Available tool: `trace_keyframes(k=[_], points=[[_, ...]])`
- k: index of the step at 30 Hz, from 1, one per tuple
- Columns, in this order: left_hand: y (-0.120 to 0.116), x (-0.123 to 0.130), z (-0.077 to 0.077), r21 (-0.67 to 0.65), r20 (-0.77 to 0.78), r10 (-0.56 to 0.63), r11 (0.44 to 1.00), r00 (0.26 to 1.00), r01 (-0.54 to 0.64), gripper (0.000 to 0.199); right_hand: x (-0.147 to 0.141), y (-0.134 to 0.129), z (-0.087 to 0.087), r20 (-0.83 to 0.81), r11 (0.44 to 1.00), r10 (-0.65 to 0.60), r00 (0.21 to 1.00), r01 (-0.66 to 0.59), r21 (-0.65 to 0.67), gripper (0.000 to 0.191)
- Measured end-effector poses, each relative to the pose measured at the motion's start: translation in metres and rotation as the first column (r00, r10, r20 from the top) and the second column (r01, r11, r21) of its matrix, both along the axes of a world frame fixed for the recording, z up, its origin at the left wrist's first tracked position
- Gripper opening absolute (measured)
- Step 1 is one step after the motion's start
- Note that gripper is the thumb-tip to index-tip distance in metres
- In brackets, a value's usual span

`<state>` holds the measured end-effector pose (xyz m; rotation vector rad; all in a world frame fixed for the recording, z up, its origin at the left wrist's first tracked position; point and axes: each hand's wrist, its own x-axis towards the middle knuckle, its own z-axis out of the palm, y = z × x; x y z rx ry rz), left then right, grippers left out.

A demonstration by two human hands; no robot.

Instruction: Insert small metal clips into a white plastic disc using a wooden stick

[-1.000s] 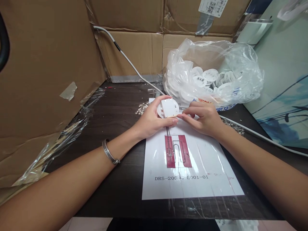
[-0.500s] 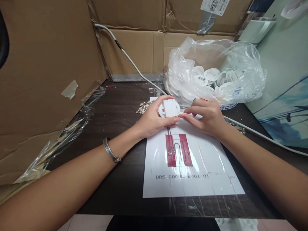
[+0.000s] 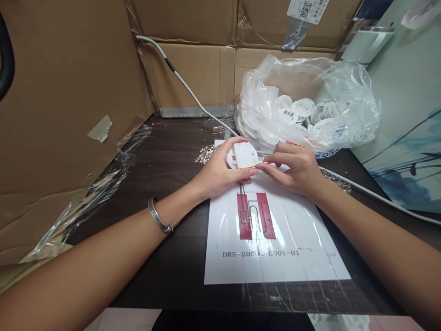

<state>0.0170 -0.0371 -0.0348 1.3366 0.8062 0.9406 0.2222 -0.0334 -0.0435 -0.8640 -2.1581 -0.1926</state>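
Between the thumb and fingers of my left hand is a round white plastic disc with small slots and a raised rectangular middle. My right hand pinches at the disc's lower right edge; a thin pale sliver shows at its fingertips, too small to name. Both hands meet above the top of a printed sheet that carries a red and black diagram. To the left of the disc lies a pile of small shiny metal pieces, partly covered by my left hand.
A clear plastic bag full of white discs stands at the back right. A grey cable crosses the dark table behind my hands. More metal pieces lie beyond my right wrist. Cardboard walls close off the back and left.
Both hands and the disc keep almost the same place. The view has shifted very slightly; nothing has been picked up or let go.
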Motion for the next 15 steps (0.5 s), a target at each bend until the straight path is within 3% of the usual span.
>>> trace_keyframes(k=[15], points=[[0.0008, 0.0001, 0.0010, -0.053, 0.029, -0.023, 0.998, 0.999, 0.024, 0.062, 0.0003, 0.0005, -0.0024, 0.012, 0.999, -0.031, 0.999, 0.032, -0.044, 0.028]])
